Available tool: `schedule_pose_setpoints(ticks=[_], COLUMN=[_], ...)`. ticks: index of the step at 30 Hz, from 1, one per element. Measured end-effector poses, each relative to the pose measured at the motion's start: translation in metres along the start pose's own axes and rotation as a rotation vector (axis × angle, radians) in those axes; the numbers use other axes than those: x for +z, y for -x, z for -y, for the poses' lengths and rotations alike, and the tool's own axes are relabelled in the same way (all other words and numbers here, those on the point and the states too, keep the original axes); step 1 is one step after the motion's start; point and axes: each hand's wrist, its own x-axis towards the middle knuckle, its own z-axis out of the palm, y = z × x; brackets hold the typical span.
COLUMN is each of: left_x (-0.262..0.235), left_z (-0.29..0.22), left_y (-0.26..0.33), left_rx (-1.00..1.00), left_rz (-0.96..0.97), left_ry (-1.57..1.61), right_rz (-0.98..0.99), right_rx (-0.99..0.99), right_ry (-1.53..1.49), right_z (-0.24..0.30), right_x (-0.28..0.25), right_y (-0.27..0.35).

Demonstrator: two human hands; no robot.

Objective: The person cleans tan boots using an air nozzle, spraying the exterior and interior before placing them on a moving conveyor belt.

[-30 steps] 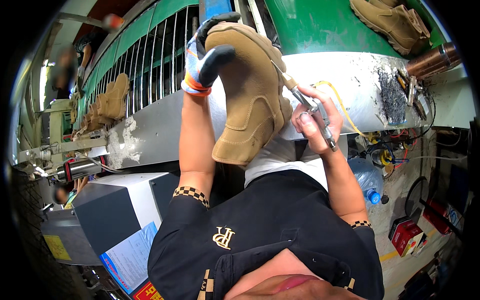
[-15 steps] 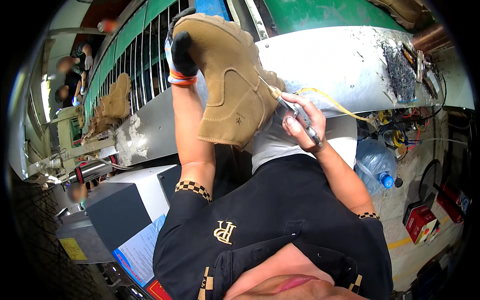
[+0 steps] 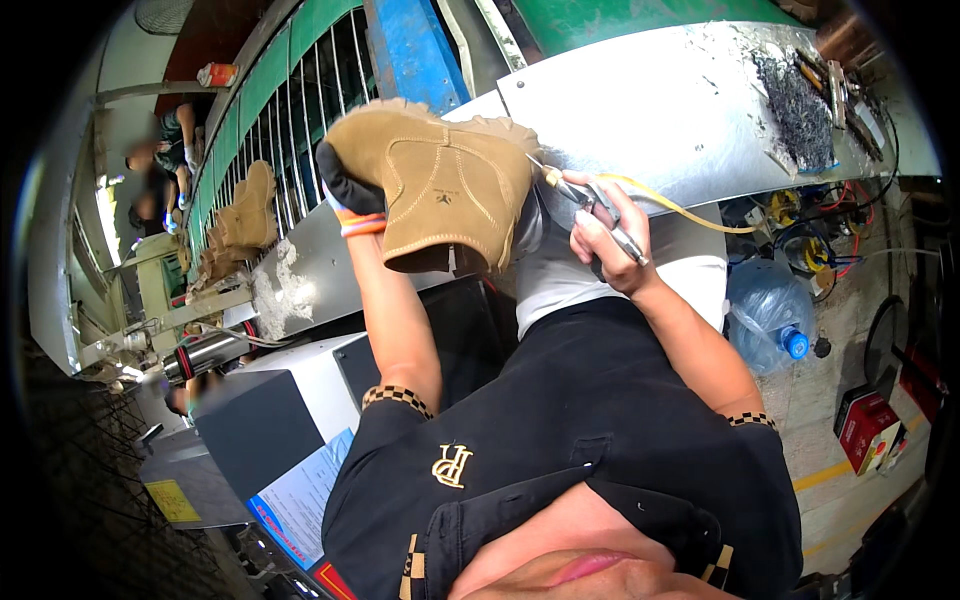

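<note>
A tan suede boot (image 3: pixel 450 190) is held sideways in front of me, its lugged sole facing away and its open top toward my body. My left hand (image 3: pixel 350 192), in a glove with black fingers and an orange cuff, is closed around the toe end; the boot hides part of it. In my bare right hand (image 3: pixel 620 240) is a metal gun-like tool (image 3: pixel 595 205) with a brass-coloured front and thin nozzle. The nozzle tip is at the heel by the sole edge; whether it touches, I cannot tell. A yellow hose (image 3: pixel 690 212) runs near the tool.
A pale metal bench (image 3: pixel 640 110) lies beyond the boot, with dark residue (image 3: pixel 795 110) and hand tools at its right. More tan boots (image 3: pixel 245 215) line a barred conveyor (image 3: pixel 300 120) at left, where people work. A large plastic bottle (image 3: pixel 765 315) stands low right.
The boot has come down and turned, so its opening now shows toward me. The tool's tip has gone from the sole's side to the heel. My left hand has lowered with the boot.
</note>
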Motion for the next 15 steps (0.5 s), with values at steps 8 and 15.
schedule_pose_setpoints(ticks=[8,15], left_x=[-0.101,-0.057], left_z=[0.012,-0.003], left_y=[0.072,0.146], left_rx=[-0.047,-0.317], left_rz=[-0.245,-0.497], left_ry=[-0.23,-0.103], right_rz=[0.014,-0.029], right_rx=[-0.019,-0.084], right_ry=[-0.041,0.069], right_z=[-0.013,-0.034], right_x=[0.015,0.023], right_y=[-0.018,-0.036])
